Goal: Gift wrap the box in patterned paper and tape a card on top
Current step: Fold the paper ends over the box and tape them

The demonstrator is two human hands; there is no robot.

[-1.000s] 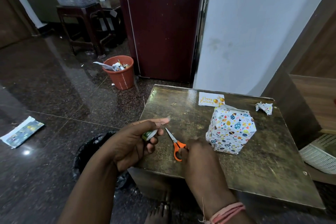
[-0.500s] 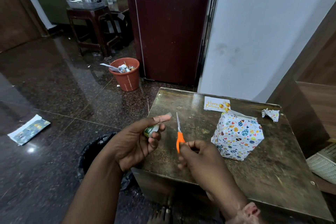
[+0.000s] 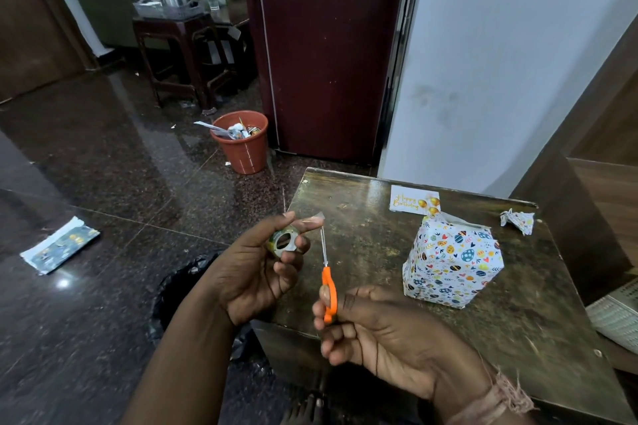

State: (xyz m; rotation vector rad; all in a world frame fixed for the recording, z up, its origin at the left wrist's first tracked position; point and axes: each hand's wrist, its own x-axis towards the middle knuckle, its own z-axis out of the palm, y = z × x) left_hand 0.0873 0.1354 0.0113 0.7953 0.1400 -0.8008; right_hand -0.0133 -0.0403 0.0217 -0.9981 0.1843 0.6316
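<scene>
Head view, only feed I'm getting. I'm seeing the left hand (image 3: 257, 272) gripping a small tape roll (image 3: 283, 241): lower fingers (image 3: 288, 267) are curling round it, thumb and forefinger are stretching forward and pinching a short clear tape end (image 3: 317, 216) pulled off the roll.

Right hand (image 3: 376, 331) is holding orange-handled scissors (image 3: 327, 281), fingers curling through and round the handle loops. Blades are pointing up and away, tip sitting just under the tape end. Can't tell whether the blades are touching the tape or how far apart they are; they're looking nearly together.

Both hands are hovering over the near-left corner of the counter (image 3: 362, 252), clear of its surface.

Wrapped box (image 3: 452, 266) is sitting on the counter to the right of the hands, well apart from them, covered in white patterned paper with coloured eggs. A flap at its top far edge is sticking up slightly. The card (image 3: 412, 202), "Happy Birthday" with gold balloons, is lying flat on the counter just behind the box, not on top of it. A crumpled paper scrap (image 3: 518, 220) is lying near the far-right corner.

Off the counter: orange bin (image 3: 241, 145) with paper waste standing on the floor, a strip of wrapping paper (image 3: 60, 248) lying on the floor at left.
</scene>
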